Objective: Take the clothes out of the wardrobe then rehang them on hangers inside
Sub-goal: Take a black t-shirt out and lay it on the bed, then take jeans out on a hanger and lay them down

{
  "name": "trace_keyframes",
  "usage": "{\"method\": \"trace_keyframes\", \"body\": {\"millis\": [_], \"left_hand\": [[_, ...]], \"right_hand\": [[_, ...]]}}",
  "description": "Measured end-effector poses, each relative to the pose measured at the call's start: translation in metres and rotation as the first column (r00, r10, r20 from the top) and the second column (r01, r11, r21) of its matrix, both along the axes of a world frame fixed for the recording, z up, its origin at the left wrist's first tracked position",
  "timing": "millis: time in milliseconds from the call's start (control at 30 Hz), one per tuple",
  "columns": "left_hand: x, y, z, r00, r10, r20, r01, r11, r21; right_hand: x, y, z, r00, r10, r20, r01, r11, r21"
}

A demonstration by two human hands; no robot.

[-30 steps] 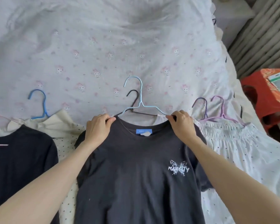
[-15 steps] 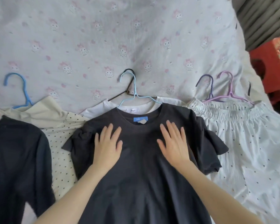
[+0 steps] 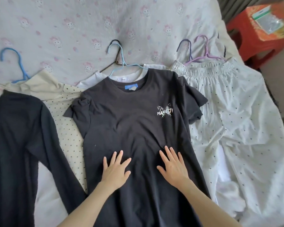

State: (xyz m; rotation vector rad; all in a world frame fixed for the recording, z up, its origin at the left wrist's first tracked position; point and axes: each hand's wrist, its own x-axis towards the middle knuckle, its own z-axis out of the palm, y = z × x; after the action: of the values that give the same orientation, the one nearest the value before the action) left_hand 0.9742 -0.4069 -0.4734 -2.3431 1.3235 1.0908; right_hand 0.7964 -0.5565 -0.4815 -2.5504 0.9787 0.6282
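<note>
Clearly the dark grey T-shirt (image 3: 134, 128) is a soft and light thing, and it will not keep any shape by itself. It lies flat on the bed (image 3: 64, 22), face up, with the light blue hanger (image 3: 120, 63) inside its neck, so only the hook and part of the shoulders of the hanger show above the collar. Under it there is a white shirt (image 3: 95, 77) on a black hanger (image 3: 115, 51), whose hook lies almost together with the blue one. The left hand (image 3: 116, 169) and the right hand (image 3: 173, 166) both rest flat on the lower chest of the T-shirt, fingers straight and spread; neither grip is closed on anything, they only press the cloth. I judge that the fabric is thin cotton that wrinkles easily, as the folds between the hands and the bunched left sleeve suggest. To lift it, the best place is the hook of the blue hanger, because the wire is stiff and carries the whole shirt; taking the cloth itself would let it slide off the shoulders. One risk is to catch the black hook at the same time. Beside it lie a black long-sleeved top (image 3: 18, 136) on the left and a dotted white garment (image 3: 236, 120) with purple hangers (image 3: 202, 51) on the right.
</note>
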Motion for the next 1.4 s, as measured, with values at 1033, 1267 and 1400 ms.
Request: {"method": "trace_keyframes", "body": {"millis": [1033,1267,1400], "left_hand": [[-0.462,-0.006,0.256,0.422,-0.899,0.117,0.631,0.199,-0.749],[-0.633,0.057,0.3,0.12,-0.982,0.146,0.598,-0.045,-0.8],[-0.712,0.096,0.314,-0.046,-0.991,0.123,0.542,-0.129,-0.831]], "right_hand": [[-0.49,0.289,0.273,0.189,-0.812,0.553,0.956,0.023,-0.294],[-0.593,0.406,0.309,-0.042,-0.747,0.663,0.902,-0.313,-0.296],[-0.639,0.463,0.322,-0.172,-0.697,0.696,0.808,-0.504,-0.305]]}}
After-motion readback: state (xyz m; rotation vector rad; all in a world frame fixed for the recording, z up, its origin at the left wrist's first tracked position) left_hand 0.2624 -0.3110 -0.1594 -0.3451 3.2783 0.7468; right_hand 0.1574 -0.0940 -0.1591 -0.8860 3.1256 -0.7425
